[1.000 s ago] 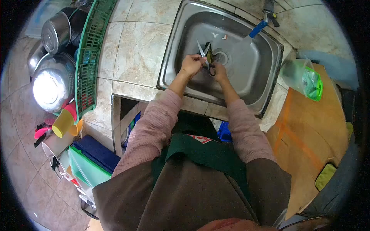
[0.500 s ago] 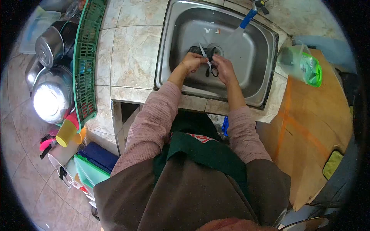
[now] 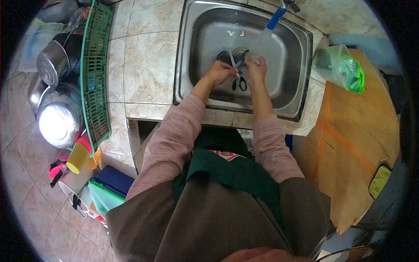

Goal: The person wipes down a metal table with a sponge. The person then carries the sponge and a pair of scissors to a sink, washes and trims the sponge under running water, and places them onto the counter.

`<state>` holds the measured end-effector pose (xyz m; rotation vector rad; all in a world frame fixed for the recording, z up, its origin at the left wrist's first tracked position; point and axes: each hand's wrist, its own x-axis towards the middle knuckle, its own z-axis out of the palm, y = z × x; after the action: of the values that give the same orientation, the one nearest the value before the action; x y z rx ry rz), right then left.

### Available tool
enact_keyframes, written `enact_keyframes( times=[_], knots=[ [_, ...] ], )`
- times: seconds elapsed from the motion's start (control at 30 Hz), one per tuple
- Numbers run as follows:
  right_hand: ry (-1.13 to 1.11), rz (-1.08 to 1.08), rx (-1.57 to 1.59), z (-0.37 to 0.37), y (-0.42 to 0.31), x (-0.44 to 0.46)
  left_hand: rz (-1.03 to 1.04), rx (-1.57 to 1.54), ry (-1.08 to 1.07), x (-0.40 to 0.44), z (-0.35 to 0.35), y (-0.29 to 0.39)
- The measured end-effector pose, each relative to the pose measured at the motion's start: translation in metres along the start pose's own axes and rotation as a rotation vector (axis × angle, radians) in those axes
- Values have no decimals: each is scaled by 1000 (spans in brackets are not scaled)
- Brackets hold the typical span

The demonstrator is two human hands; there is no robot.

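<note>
Over the steel sink [image 3: 283, 83], my left hand [image 3: 221, 72] pinches a pair of scissors [image 3: 233, 60], whose blades point toward the back and whose dark handles hang toward me. My right hand [image 3: 256, 69] is just right of the scissors with its fingers curled; whether it holds anything is hidden. A dark object [image 3: 224, 57] lies in the basin behind the scissors, near the drain. The blue-ended tap [image 3: 276, 18] is behind my right hand, with water running from it. Small scraps [image 3: 242, 33] lie on the sink floor.
A green dish rack [image 3: 95, 78] stands on the left, beside metal pots [image 3: 60, 115] and a yellow cup [image 3: 78, 158]. On the right are a clear container with a green lid [image 3: 350, 74], a brown board [image 3: 349, 148] and a green sponge [image 3: 380, 182].
My right hand has come away from the scissors' handles to the water stream. My left hand still holds the scissors. The view has shifted slightly.
</note>
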<state>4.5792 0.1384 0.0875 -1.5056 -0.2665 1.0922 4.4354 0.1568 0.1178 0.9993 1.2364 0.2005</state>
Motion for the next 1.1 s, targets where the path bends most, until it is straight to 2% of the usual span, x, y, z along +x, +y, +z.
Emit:
enact_keyframes(
  times=[0.13, 0.2, 0.23, 0.3, 0.4, 0.47, 0.53, 0.6, 0.67, 0.7, 0.77, 0.93, 1.0, 1.1],
  knots=[
    [-3, -3, -76, -12, -3, 23, -71, -71, -36, -4, -2, 0],
    [47, 138, 52, -17, -14, 21, -79, -130, -61, -5, -6, 1],
    [47, 137, 52, -29, -3, 32, -79, -140, -70, -4, -8, 2],
    [-151, 294, 334, -46, 10, 43, -76, -152, -79, 0, -11, 4],
    [-124, 276, 430, -55, 7, 28, -61, -102, -51, 4, -12, 4],
    [-171, 287, 405, -45, -3, 10, -34, -76, 27, 5, -10, 7],
    [-214, 297, 378, -32, -7, -5, -8, -64, 7, 7, -6, 5],
    [-135, 229, 86, -18, -6, -16, 19, -53, -10, 13, 0, -1],
    [-97, 246, 41, -12, -3, -14, 165, 93, 75, 22, 8, -14],
    [-62, 262, -5, -11, 1, -10, 162, 95, 76, 17, 7, -10],
    [-92, 240, 42, -7, 9, -4, 135, 190, 144, 5, 6, -4],
    [-161, 237, 58, 1, 15, 7, 83, 206, 195, -2, 5, -8],
    [-69, 193, 73, 4, 18, 0, 53, 211, 202, 1, 6, -13],
    [6, 212, 42, 6, 12, -6, 129, 235, 238, 3, 10, -23]
  ],
)
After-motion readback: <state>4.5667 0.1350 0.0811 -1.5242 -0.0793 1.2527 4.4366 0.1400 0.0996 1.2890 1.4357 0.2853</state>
